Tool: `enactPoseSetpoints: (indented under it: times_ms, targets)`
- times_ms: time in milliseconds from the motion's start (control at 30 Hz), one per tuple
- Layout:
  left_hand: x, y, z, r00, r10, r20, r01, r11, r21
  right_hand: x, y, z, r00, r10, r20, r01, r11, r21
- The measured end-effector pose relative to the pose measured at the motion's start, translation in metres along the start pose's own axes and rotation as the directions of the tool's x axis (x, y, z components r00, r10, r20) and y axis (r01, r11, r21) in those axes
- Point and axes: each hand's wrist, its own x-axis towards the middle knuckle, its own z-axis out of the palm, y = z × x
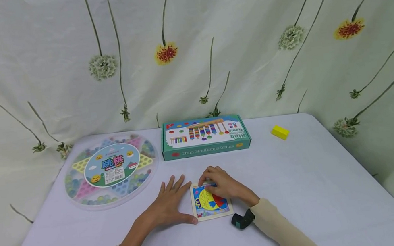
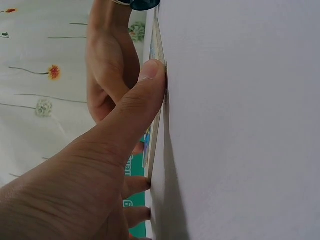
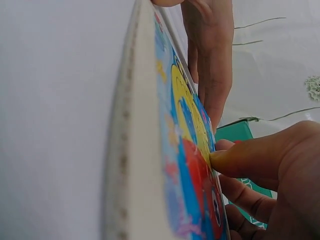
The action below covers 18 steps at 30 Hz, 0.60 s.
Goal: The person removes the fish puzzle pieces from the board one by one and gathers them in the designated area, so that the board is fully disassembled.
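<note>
A small square wooden fish puzzle (image 1: 209,209) lies on the table, with a yellow and red fish on a blue ground and a pale frame. My left hand (image 1: 171,203) is spread at its left side, fingers fairly straight. Its thumb (image 2: 150,75) touches the near left corner, and a fingertip meets the far left corner. From the right, my right hand (image 1: 222,183) reaches over the puzzle with bent fingers. The right thumb (image 3: 235,157) presses on the fish, and the other fingers bend at the far edge, gripping it. The right fingertips are partly hidden behind the puzzle.
Behind the hands stands a green Ring Challenge Game box (image 1: 207,149). To the left lies a round Chinese checkers set (image 1: 112,165) with marbles under a clear cover. A yellow block (image 1: 280,132) sits at the back right of the white-covered table (image 1: 318,190). A flowered cloth (image 1: 247,52) hangs behind.
</note>
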Motion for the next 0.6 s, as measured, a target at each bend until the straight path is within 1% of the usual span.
enactPoseSetpoints:
  times_ms: [167, 400, 600]
  targets:
    - [0.0006, -0.0005, 0.0008, 1.0, -0.006, 0.003, 0.006, 1.0, 0.003, 0.0005, -0.0002, 0.0, 1.0, 0.016, 0.0, -0.016, 1.0, 0.018]
    - [0.0021, -0.0016, 0.0023, 1.0, 0.015, -0.014, -0.015, 1.0, 0.0, -0.0003, -0.0018, -0.0019, 1.0, -0.006, 0.001, 0.006, 0.999, 0.042]
    - [0.0012, -0.0017, 0.0018, 1.0, 0.012, -0.011, -0.012, 1.0, 0.008, 0.0011, -0.0005, 0.0009, 1.0, 0.011, -0.008, -0.011, 1.0, 0.014]
